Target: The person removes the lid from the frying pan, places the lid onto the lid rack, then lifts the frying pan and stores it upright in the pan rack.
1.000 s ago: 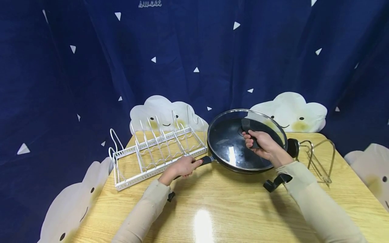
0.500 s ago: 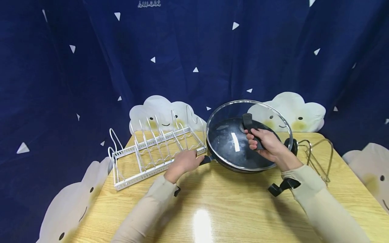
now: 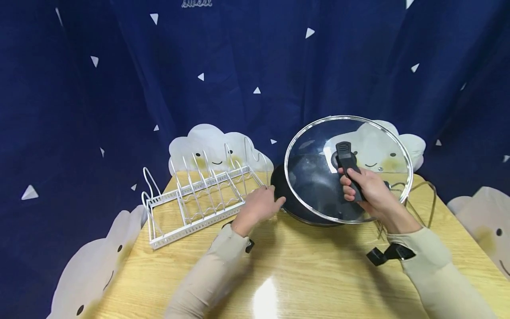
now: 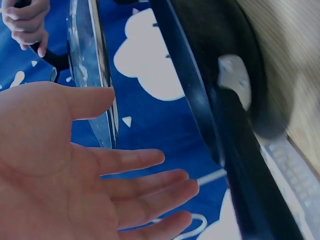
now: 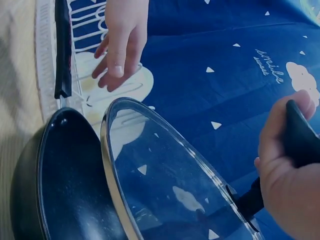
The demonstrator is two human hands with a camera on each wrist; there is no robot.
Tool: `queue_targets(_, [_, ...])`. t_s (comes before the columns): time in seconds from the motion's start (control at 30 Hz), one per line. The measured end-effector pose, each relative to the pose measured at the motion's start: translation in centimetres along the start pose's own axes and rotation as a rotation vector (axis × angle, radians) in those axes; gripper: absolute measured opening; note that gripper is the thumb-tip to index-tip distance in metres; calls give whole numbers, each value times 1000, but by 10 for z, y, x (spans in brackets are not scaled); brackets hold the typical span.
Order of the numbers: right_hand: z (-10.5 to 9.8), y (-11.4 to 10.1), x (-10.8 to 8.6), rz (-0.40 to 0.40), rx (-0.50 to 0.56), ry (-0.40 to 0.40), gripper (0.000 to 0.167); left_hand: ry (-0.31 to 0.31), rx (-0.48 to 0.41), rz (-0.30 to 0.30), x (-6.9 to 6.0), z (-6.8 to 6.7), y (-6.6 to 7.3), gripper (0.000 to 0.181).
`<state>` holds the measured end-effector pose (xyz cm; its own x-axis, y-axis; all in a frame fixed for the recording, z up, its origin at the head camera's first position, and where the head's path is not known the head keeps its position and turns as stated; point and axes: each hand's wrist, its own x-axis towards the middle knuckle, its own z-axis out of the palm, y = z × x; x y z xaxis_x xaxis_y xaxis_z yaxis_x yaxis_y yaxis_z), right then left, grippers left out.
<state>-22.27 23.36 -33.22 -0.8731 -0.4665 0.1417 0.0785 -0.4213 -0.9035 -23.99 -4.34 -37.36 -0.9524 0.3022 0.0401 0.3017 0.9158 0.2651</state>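
Note:
My right hand (image 3: 370, 190) grips the black handle (image 3: 345, 155) of a round glass lid (image 3: 311, 141) with a metal rim. The lid is raised and tilted above a black frying pan (image 3: 280, 188), apart from it in the right wrist view. My left hand (image 3: 259, 204) hovers over the pan's long black handle (image 5: 63, 50), which it covers in the head view. In the left wrist view its fingers (image 4: 145, 197) are spread and nearly straight, apart from the handle and holding nothing. The pan rests on the table, partly hidden behind the lid.
A white wire rack (image 3: 199, 226) with upright dividers stands left of the pan. A metal wire stand (image 3: 432, 199) is at the right, partly behind the lid and right hand. The wooden table (image 3: 314, 274) ends at a dark blue curtain (image 3: 255, 53) behind.
My right hand has lifted the lid off the pan and moved it up and right. My left hand has let go of the pan's handle, risen and shifted right over it.

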Motion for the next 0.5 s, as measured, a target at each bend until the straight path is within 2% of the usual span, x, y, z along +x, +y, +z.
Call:
queue_targets(0.13, [-1,-3,-11,-66,1,8,26,5,26,41,5,-1,15,59])
queue_targets(0.23, [-2,-5,-21,-107,54,8,23,8,46,65,9,1,25,60])
queue_targets(0.37, [-5,-10,-34,-156,93,-2,20,6,35,72,16,7,37,60])
queue_targets(0.5, [-11,-14,-44,-213,46,15,21,-23,25,87,22,14,49,59])
